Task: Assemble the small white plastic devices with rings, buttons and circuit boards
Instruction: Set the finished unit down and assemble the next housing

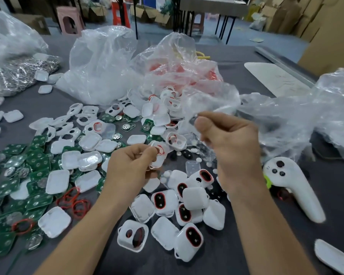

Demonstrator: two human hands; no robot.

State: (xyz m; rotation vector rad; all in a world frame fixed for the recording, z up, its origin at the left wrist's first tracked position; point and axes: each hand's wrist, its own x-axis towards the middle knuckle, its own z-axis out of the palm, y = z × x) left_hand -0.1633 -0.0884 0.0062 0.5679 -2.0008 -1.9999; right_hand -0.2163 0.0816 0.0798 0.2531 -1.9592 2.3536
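Centre of the frame: the left hand (131, 169) grips a small, rounded-square white plastic shell (159, 156) with a red ring seated round its opening, fingers curled about its edges, held just above the pile. Right of it and a little higher, the right hand (232, 147) pinches a small dark piece (193, 120) between thumb and forefinger; it is blurred, so I cannot tell what part it is. Flat green circuit boards (36, 161) with silver discs are heaped at the left of the grey table (222, 255). Loose red rings (76, 203) lie at lower left. Assembled white devices (187, 207) with red-rimmed black buttons cluster at lower centre, between the forearms. Crumpled clear plastic bags (101, 70) spill more white shells across the upper half. A white handheld controller (292, 187) lies at the right.
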